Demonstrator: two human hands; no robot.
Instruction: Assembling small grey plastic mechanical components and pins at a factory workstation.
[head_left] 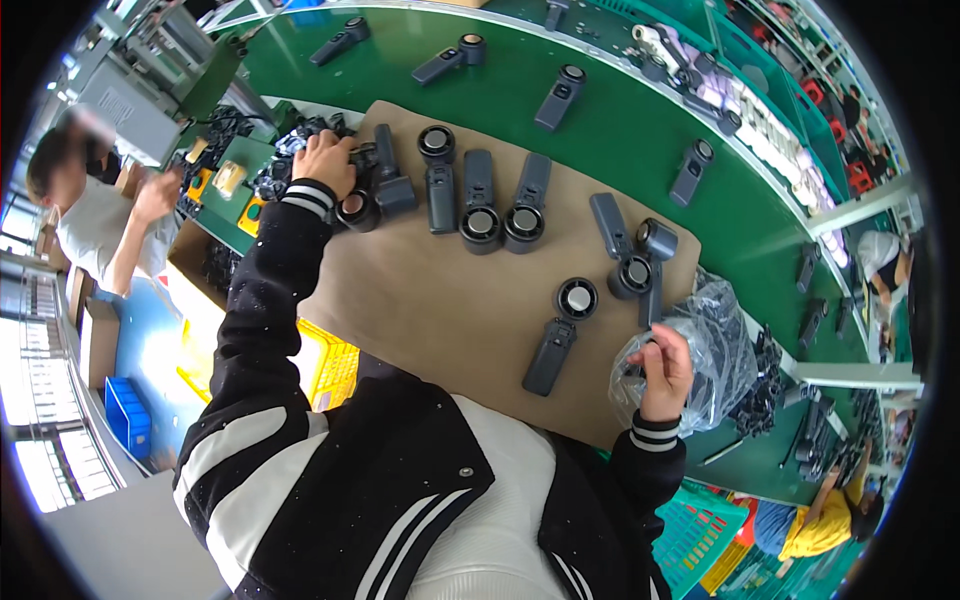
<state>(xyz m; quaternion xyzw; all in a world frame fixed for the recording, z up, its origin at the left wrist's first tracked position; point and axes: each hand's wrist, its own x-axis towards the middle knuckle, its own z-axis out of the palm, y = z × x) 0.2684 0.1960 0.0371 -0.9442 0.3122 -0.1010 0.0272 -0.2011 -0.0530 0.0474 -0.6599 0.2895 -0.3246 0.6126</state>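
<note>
My left hand (pixel 325 163) reaches over the edge of a pile of small black parts (pixel 283 172), palm down with its fingers apart, the tips partly hidden. Close beside it lie dark grey handheld fans, one upended (pixel 390 175) and one with a copper-coloured centre (pixel 357 210). My right hand (pixel 665 374) is raised at the clear plastic bag (pixel 705 350), fingers curled toward the thumb; what they pinch, if anything, is too small to make out. Left of it lies a fan (pixel 560 335) with a pale round centre. Several more fans (pixel 480 205) rest on the brown mat (pixel 440 300).
Beyond the mat, spaced fans (pixel 560 97) lie on a green surface (pixel 510 65). Black cords (pixel 760 385) lie right of the bag. A yellow crate (pixel 330 365) and a green basket (pixel 700 535) stand below the table. A co-worker (pixel 110 215) sits at the left.
</note>
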